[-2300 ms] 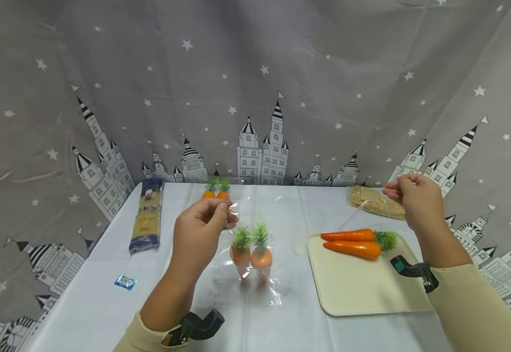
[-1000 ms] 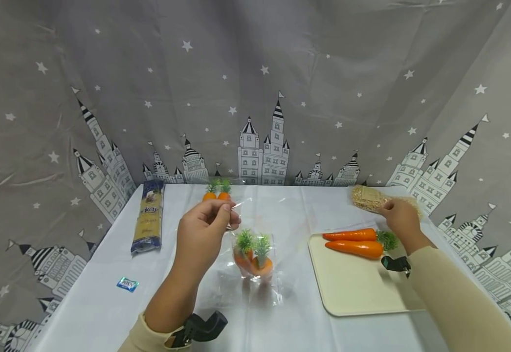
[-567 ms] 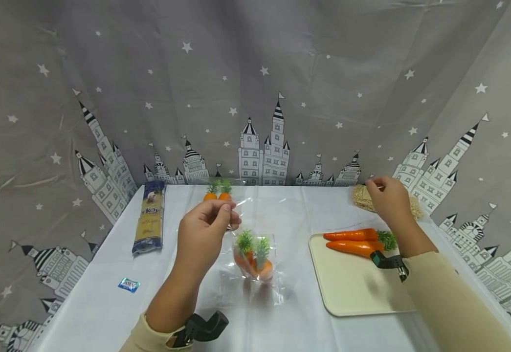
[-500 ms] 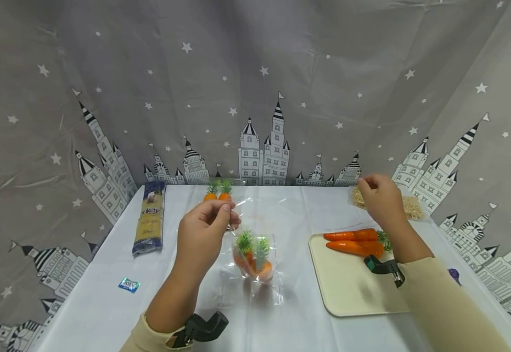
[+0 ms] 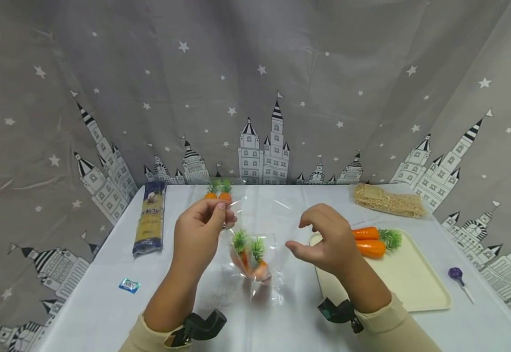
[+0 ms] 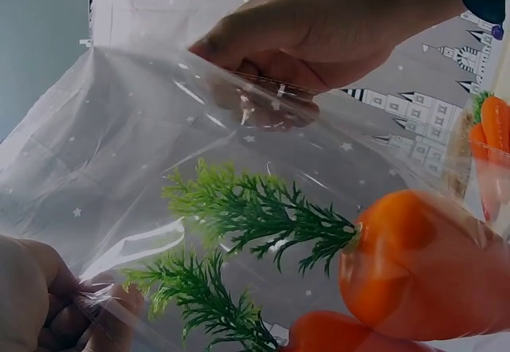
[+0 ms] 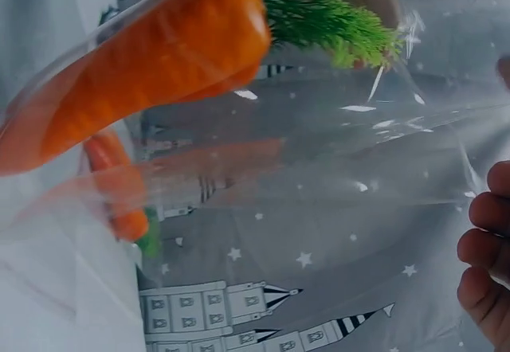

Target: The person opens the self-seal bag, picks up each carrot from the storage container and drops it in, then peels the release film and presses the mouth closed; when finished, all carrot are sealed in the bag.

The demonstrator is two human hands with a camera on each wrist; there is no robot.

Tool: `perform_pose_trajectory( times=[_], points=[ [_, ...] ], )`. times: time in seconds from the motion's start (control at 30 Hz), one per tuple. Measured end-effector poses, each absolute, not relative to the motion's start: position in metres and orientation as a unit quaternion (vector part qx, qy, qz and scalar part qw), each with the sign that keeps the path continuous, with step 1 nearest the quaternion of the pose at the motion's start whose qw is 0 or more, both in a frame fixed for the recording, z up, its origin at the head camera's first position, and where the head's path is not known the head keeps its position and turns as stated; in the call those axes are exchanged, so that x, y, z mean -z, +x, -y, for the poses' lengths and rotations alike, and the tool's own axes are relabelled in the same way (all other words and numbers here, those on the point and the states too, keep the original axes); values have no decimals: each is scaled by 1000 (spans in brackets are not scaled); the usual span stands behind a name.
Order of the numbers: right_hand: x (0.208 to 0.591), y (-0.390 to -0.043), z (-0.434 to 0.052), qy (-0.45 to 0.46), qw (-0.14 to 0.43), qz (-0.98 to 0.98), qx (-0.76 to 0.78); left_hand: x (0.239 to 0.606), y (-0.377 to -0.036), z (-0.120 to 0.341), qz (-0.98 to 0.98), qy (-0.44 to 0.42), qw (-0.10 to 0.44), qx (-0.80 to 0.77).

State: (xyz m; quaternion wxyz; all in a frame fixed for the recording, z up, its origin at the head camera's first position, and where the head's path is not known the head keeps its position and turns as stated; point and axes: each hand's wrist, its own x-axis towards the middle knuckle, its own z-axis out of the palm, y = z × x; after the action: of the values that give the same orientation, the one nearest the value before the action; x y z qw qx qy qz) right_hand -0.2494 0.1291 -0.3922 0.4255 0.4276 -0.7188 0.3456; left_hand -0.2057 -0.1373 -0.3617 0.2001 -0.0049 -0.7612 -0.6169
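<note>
I see the left hand (image 5: 197, 233) raised, pinching the bag (image 5: 269, 244); the right hand (image 5: 331, 240) curves near it, thumb and fingers apart.

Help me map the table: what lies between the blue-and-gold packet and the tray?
The head view shows the left hand pinching a clear bag with two carrots inside, part of the right hand, and, farther back, two more carrots.

We seem to be in a small staged recording corner, a grey curtain (image 5: 325, 88) printed with white stars (image 5: 261, 70) and castles (image 5: 249, 151) wrapping round the back and both sides, a white-covered counter (image 5: 92, 318) before it, two wrist-worn cameras (image 5: 204, 326), the wider room beyond our view.
</note>
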Motion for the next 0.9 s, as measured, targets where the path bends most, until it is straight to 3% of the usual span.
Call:
perform_pose_trajectory(
  times=[0.37,0.67,0.9],
  points=[
    [386,-246,-129,425,383,754,-323,364,-209,136,756,-8,210,620],
    [387,-258,-142,271,282,825,-408,376,-222,139,748,-47,221,624],
    [392,-261,-139,224,211,808,-502,384,-227,138,732,-46,217,644]
  ],
)
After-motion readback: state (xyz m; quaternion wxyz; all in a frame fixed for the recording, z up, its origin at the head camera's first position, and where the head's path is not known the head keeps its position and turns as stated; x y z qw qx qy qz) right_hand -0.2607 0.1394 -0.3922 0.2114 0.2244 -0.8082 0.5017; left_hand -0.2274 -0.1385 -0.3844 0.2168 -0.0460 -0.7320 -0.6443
